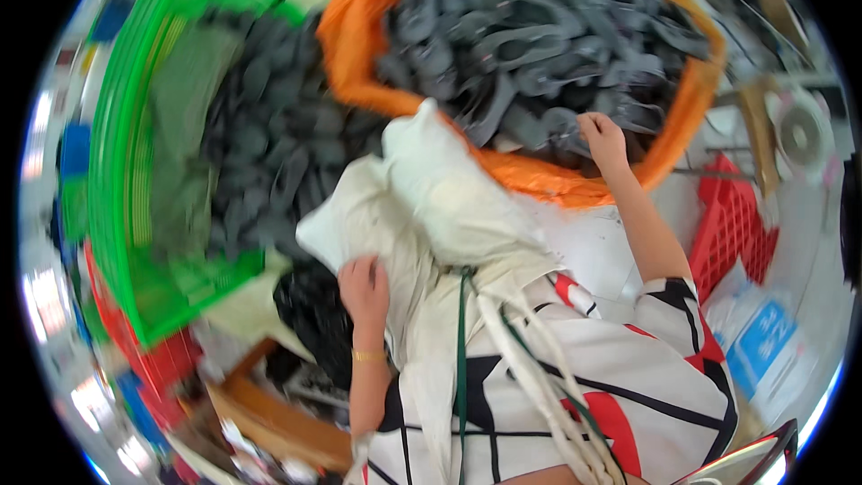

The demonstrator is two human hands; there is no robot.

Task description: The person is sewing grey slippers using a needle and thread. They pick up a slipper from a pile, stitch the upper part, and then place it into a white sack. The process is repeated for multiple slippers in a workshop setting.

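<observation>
Heaps of grey shoe-shaped pieces (525, 36) fill a large orange bag (355, 31) with its rim spread wide, in front of me. My right hand (605, 140) is over the bag's near right edge, its fingers closed on the end of one grey shoe-shaped piece (564, 128). Lower left, my left hand (364, 291) rests against the cream cloth (449, 198) draped over my knees. Its fingers are curled, with a small dark spot between them that I cannot make out. More grey pieces (269, 144) lie in a green plastic basket (112, 171) at the left.
A black plastic bag (314, 319) and a brown open box (278, 418) are at the lower left. To the right stand a red lattice basket (732, 224), a white round roll or fan-like thing (802, 133) and a blue-and-white plastic package (761, 341).
</observation>
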